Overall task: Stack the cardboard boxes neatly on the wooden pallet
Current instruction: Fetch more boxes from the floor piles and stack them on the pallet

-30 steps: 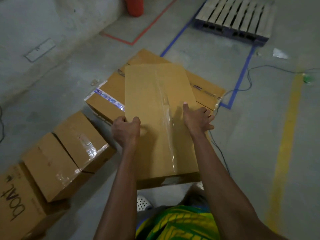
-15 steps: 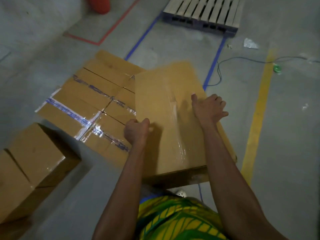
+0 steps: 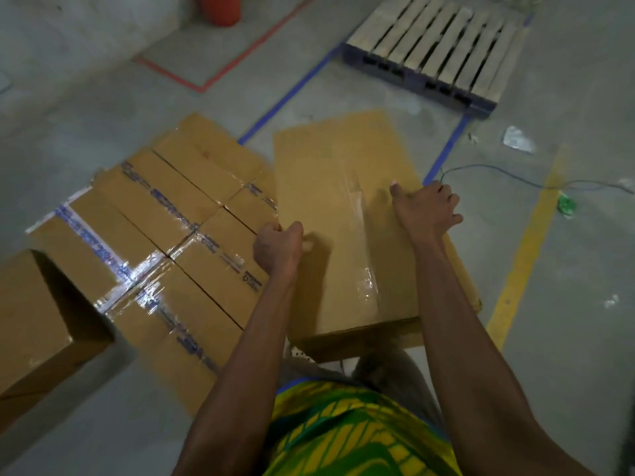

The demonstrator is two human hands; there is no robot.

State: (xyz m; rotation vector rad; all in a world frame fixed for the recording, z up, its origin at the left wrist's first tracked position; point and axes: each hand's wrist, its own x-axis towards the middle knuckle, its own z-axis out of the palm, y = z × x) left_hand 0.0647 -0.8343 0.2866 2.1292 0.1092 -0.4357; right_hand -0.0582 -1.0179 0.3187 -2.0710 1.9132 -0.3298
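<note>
— Carrying what, and gripped how?

— Holding one long cardboard box (image 3: 347,214) up in front of the body, taped top facing up. Left hand (image 3: 276,249) clenching the box's left edge, thumb curling over the top. Right hand (image 3: 424,213) pressing flat along the right edge, fingers spread and hooking over the side. Gripping from both sides probably to keep the long box level and stop it swinging.

— Heading where?

— Facing the wooden pallet (image 3: 443,49), lying bare and well apart, up ahead past the blue floor tape (image 3: 446,151).

— Any room for moving?

— Looking open straight ahead: bare concrete between box and pallet. Watching the thin cable (image 3: 508,175) trailing across the floor to the right, near the yellow line (image 3: 525,249). Keeping clear on the left of the taped boxes on the floor (image 3: 165,235), sitting just beside the held box's left edge, and another box (image 3: 37,321) further left.
</note>
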